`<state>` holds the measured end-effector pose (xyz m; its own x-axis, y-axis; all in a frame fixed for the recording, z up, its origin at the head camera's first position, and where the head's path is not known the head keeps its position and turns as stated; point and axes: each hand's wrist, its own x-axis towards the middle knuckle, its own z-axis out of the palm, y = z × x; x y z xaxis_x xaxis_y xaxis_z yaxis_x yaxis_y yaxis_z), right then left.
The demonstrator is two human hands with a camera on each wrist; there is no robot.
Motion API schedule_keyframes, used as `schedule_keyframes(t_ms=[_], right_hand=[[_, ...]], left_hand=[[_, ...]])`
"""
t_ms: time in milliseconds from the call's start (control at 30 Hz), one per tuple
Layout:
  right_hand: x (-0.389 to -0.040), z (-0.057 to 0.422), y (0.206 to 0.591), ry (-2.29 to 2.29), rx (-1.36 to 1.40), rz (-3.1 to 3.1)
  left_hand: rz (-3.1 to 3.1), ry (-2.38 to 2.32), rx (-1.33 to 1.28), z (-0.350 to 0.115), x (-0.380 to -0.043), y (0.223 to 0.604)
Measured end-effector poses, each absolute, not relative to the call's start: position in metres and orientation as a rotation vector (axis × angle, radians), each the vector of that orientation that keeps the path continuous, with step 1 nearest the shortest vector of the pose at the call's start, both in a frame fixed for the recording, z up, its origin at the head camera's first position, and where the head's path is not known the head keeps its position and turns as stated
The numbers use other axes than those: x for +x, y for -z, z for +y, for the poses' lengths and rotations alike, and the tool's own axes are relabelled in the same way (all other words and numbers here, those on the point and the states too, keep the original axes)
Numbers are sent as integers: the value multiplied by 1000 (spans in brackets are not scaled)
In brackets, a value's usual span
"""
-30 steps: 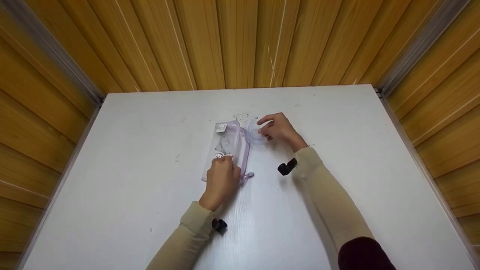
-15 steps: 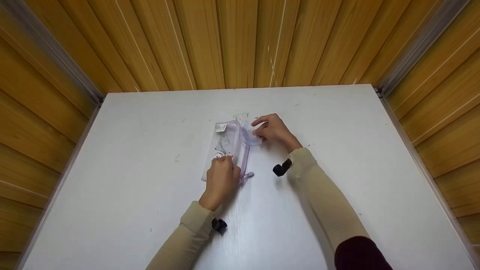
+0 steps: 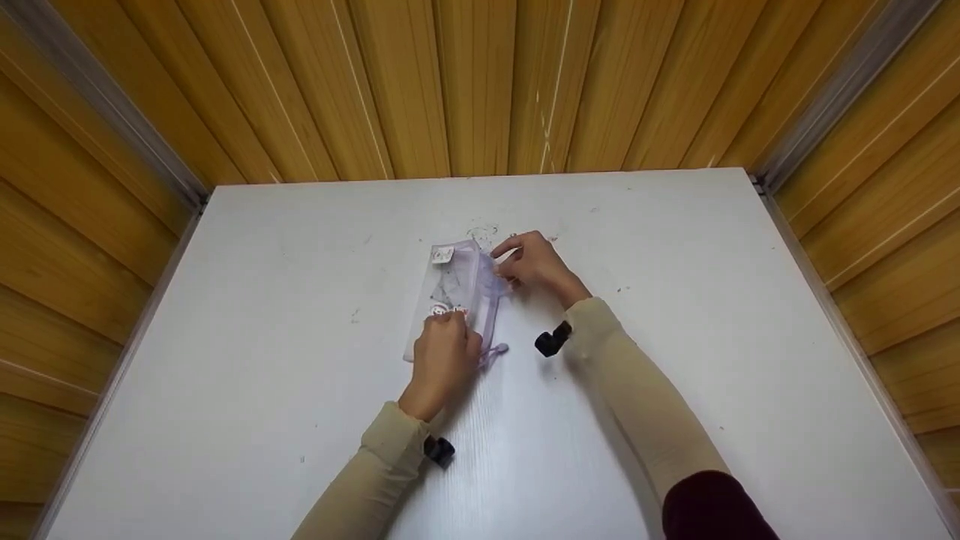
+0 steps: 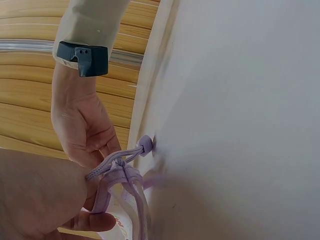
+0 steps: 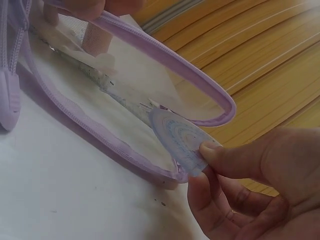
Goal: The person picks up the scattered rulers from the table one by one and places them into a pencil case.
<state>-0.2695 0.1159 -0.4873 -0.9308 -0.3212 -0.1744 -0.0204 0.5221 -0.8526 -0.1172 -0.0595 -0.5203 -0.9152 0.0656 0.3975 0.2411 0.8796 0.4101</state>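
A see-through pencil case with lilac zip edging lies on the white table. My left hand grips its near end and holds the upper side raised. Beside my left fingers hangs the lilac zip pull. In the right wrist view the zipped mouth gapes, and scale-marked clear pieces show inside. My right hand is at the case's right side. It pinches a clear bluish protractor between thumb and fingers, its front part within the mouth of the case.
The white table has small dark marks, several of them behind the case. Yellow wood-look panels stand along its back and both sides. Each wrist wears a small black camera.
My right hand has moved left, carrying the protractor from beside the case into its opening. My left hand stays in place on the case.
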Motion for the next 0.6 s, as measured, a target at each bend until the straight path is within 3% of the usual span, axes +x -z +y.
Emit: schedule_keyframes(t_ms=[600], right_hand=[[-263,89,500,1350,-320,2467]], left_hand=[[-2718,690,-204,-59,-118,518]])
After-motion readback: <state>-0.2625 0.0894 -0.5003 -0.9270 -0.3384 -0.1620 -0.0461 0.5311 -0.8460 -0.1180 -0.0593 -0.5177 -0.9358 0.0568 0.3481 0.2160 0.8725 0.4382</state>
